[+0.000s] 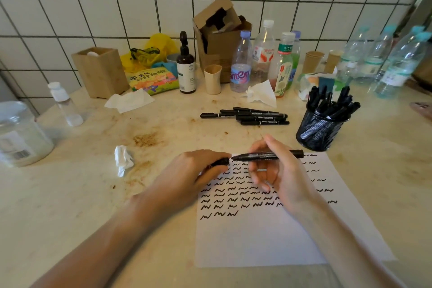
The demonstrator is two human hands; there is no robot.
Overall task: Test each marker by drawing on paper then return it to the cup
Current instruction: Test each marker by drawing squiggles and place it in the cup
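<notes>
Now we are lining up the cap, pinched in our left hand, with the tip of the black marker that our right hand is clamping, aiming for a straight push.

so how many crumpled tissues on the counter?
3: one left of the paper, one in front of the wooden box, one by the bottles. More may hide behind clutter.

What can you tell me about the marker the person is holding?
The marker is slim and black, plastic by its look, with pale print along the barrel. It lies roughly level above the paper, its bare tip pointing left. The right hand grips the barrel. Its cap is off, pinched in the left hand just short of the tip. The marker does not touch the paper.
</notes>
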